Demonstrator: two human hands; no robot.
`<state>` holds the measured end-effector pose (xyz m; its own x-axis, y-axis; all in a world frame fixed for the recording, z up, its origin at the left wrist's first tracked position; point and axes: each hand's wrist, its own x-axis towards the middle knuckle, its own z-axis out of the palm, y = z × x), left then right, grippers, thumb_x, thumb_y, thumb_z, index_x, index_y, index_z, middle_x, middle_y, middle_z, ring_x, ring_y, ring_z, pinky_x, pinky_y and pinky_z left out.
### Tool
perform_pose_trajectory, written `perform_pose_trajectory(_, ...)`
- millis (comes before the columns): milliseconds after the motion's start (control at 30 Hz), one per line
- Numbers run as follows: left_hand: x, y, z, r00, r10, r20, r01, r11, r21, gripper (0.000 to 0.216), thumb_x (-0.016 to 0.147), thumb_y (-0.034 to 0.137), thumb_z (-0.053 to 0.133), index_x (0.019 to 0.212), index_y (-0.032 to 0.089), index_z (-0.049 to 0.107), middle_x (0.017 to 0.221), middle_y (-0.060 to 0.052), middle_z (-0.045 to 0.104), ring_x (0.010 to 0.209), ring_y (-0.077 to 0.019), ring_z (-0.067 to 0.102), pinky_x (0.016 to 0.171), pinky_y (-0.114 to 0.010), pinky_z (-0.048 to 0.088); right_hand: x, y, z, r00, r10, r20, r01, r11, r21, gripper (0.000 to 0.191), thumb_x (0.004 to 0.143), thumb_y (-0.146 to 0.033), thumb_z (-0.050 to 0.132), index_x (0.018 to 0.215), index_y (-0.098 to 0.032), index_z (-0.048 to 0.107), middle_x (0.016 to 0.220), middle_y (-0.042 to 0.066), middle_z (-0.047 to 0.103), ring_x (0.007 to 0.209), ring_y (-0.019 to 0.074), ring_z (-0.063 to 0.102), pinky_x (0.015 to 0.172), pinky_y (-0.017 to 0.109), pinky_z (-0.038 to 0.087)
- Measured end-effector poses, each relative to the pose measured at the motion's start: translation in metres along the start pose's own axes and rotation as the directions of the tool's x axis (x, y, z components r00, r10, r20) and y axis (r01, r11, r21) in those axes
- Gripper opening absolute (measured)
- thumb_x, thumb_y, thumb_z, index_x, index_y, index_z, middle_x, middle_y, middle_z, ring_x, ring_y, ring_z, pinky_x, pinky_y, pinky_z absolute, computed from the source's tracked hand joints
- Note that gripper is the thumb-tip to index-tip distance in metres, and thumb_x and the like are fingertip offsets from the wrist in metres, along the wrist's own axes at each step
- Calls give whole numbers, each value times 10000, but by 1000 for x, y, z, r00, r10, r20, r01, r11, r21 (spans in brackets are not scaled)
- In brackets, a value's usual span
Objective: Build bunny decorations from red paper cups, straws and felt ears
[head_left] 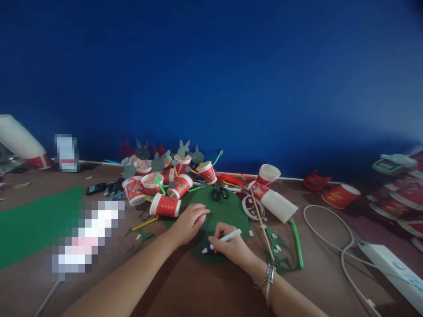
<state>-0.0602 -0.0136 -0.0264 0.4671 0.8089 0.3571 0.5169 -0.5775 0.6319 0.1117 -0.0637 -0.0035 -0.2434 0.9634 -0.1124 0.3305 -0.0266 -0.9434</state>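
My right hand (231, 245) is closed around a white marker pen (222, 241), whose tip rests on a round dark green felt piece (228, 213) lying on the brown table (198, 290). My left hand (190, 222) lies flat on the left part of the felt, fingers together and stretched out, pressing it down. Black scissors (220, 193) lie on the far part of the felt. Bracelets circle my right wrist.
Several red paper cups with straws and grey felt cut-outs (165, 176) crowd behind the felt. A stack of cups (274, 200), tape rolls (251, 207), a wooden stick (261, 224), a green straw (297, 242) and green scraps lie right. A green sheet (33, 224) lies left; a white cable and power strip (390, 264) right.
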Motion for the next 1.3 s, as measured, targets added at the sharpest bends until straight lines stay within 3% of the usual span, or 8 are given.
perform_pose_trajectory(200,0,-2,1,1000,-2,1,2,1000,-3,299,906,209,388,1079,187,630,1127,-98,611,1084,-199,543,970,-363,428,0,4,0,1000,-21,-10,20,998,-63,191,655,-210,556,521,-207,419,448,-36,519,432,94,438,428,198,292)
perform_pose_trajectory(467,-1,-2,0,1000,11,10,-11,1000,8,299,912,227,385,1090,191,623,1129,-93,613,1089,-199,540,968,-365,428,2,6,-4,998,48,-32,-42,985,167,284,718,-360,568,562,-214,382,395,-91,397,369,63,342,394,186,226)
perform_pose_trajectory(700,0,-1,1,1000,6,1,-6,1000,-5,302,911,226,384,1087,188,626,1127,-95,612,1088,-198,542,971,-360,429,0,2,-2,1000,-22,-2,22,1000,-17,209,658,-241,603,547,-198,432,469,-64,447,457,78,376,431,191,267)
perform_pose_trajectory(1300,0,-1,0,1000,2,-5,-2,1000,-8,295,901,208,394,1080,202,628,1123,-90,615,1077,-197,547,961,-367,436,0,4,0,998,-68,8,69,988,-139,220,647,-207,573,510,-197,402,477,-65,413,481,79,346,449,191,265)
